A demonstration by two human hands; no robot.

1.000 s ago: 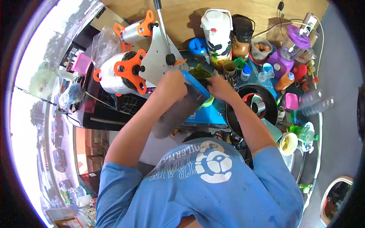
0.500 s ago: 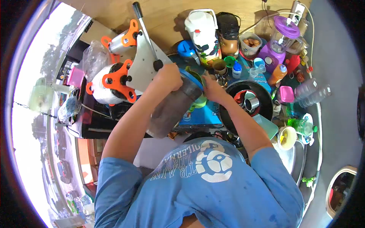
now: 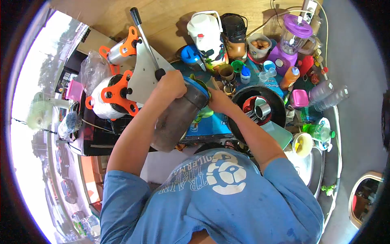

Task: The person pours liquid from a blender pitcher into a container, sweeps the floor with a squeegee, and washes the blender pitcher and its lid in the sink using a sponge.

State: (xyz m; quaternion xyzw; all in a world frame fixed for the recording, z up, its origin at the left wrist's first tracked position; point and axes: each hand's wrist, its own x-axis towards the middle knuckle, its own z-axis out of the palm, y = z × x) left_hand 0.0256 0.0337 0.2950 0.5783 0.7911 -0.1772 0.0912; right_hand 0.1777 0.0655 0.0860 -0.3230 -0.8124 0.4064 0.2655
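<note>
Two-handed, the tilted container [image 3: 174, 122] seems steadied: the left hand's [image 3: 172, 84] fingers clamp its blue-rimmed end, while the right hand's [image 3: 219, 101] fingertips are hidden beside it. Beyond them, a black basin [image 3: 279, 106] corrals a metal cup [image 3: 263, 110].

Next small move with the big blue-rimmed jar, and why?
I'd steady the jar with the left hand before the right hand does more near the blue rim: the jar slants, both hands are near its rimmed end, and neither visibly supports its base.
</note>
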